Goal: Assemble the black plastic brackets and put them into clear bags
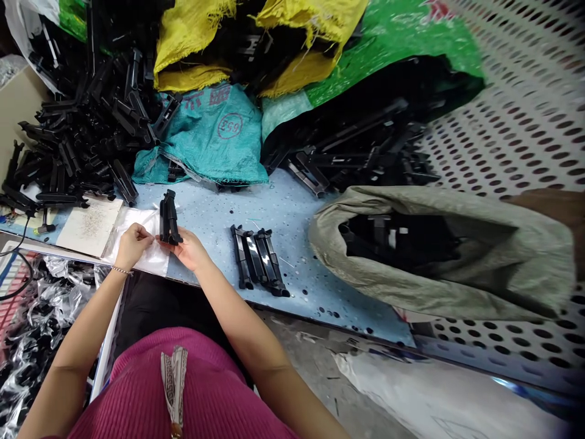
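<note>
Black part (169,214): off the table, end-up with a slight tilt, above the clear bags' right edge; clock centre for everything below.
Right hand (188,249): at 5 o'clock, gripping the black part by its lower end.
Left hand (132,244): at 8 o'clock, fingertips pinched together; seems to have a bag edge, but too small to be sure.
Clear bags (155,262): flat on the blue speckled table (205,213), at 7, under both hands.
Row of parts (256,259): at 4, side by side on the table.
Loose pile (82,134): more black parts, heaped at 10–11.
Teal sack (205,143): at 1.
Green sack (388,49): at 2, black parts at its mouth.
Grey sack (411,286): at 3, mouth open, black parts inside.
White card (91,228): at 9, grit on it.
Wrapped parts (50,317): at 8, below table level.
</note>
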`<state>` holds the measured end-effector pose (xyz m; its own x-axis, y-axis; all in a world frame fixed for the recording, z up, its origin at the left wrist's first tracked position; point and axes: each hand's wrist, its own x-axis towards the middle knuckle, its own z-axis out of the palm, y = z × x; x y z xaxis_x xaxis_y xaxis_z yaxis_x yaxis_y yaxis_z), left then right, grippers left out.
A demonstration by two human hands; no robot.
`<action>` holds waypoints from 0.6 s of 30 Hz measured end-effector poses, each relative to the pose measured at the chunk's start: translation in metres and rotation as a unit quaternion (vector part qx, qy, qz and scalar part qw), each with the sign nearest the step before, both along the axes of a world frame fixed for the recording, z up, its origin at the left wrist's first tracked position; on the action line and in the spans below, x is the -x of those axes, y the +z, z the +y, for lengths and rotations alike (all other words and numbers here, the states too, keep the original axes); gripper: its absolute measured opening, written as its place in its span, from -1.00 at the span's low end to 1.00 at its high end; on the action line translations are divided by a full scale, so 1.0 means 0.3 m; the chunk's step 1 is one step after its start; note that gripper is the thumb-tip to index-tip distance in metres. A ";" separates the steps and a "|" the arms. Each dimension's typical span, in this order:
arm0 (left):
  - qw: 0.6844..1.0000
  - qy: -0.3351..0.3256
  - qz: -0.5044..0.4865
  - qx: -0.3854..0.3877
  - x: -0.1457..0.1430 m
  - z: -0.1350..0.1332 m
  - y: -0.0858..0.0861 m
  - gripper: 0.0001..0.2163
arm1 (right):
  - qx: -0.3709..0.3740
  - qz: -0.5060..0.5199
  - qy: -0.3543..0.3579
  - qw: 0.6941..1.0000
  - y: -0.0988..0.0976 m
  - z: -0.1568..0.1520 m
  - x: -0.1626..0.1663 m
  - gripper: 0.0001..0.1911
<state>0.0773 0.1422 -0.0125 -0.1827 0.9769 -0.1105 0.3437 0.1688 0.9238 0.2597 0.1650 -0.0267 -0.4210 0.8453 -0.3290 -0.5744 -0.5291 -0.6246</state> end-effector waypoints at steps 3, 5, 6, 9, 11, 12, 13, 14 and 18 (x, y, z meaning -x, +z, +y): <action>0.994 -0.005 0.056 -0.095 0.027 -0.020 0.055 -0.91 | 0.025 -0.016 0.002 1.000 -0.009 0.004 0.010 -0.80; 0.976 -0.049 0.160 -0.137 0.044 -0.028 0.088 -0.91 | 0.024 -0.024 0.009 0.999 -0.007 0.003 0.011 -0.80; 0.963 -0.074 0.220 -0.139 0.050 -0.029 0.098 -0.83 | 0.019 -0.029 0.008 0.999 -0.004 -0.001 0.006 -0.80; 0.927 -0.122 0.339 -0.104 0.057 -0.020 0.096 -0.74 | 0.005 -0.027 -0.009 1.000 0.007 -0.032 -0.040 -0.81; 0.927 -0.122 0.343 -0.088 0.060 -0.008 0.076 -0.77 | 0.026 0.013 0.005 1.000 0.010 -0.072 -0.089 -0.83; 0.932 -0.117 0.331 -0.088 0.064 -0.001 0.065 -0.78 | 0.051 0.047 0.037 0.997 0.007 -0.096 -0.112 -0.82; 0.939 -0.111 0.313 -0.091 0.070 0.005 0.054 -0.77 | 0.084 0.087 0.082 0.989 0.002 -0.121 -0.131 -0.80; 0.945 -0.108 0.293 -0.096 0.077 0.009 0.045 -0.73 | 0.122 0.128 0.132 0.975 -0.005 -0.145 -0.142 -0.77; 0.949 -0.126 0.255 -0.133 0.088 -0.020 0.043 -0.49 | 0.224 0.237 0.216 0.920 -0.048 -0.194 -0.107 -0.67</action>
